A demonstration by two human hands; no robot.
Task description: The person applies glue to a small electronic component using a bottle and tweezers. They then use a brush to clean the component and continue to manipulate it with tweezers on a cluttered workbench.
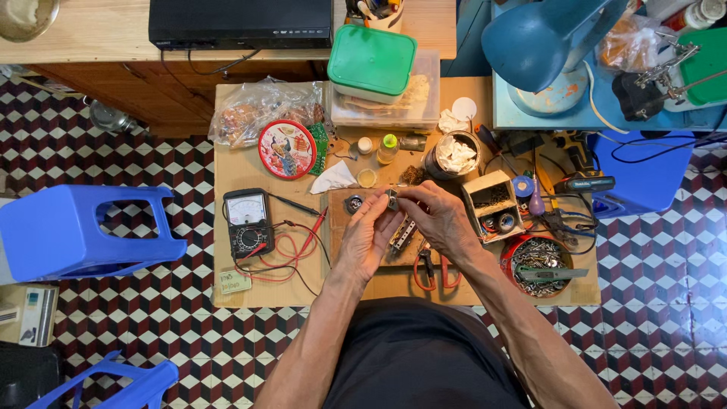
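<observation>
Both my hands meet over the middle of a low cardboard-topped table [227, 163]. My left hand [369, 235] and my right hand [439, 220] pinch a small grey metal part [392, 199] between their fingertips. Just under the hands a long metal component [402, 233] lies on a small wooden board [338, 227]. Red-handled pliers [429, 271] lie below my right wrist. A small round black part [354, 204] sits just left of my left fingers.
An analog multimeter [248, 222] with red and black leads lies left. A red tin of screws [539, 265], a small parts box [492, 206], a round red tin [287, 148], a green-lidded container [372, 60] and a blue lamp [541, 38] surround. Blue stools [76, 231] stand on the tiled floor.
</observation>
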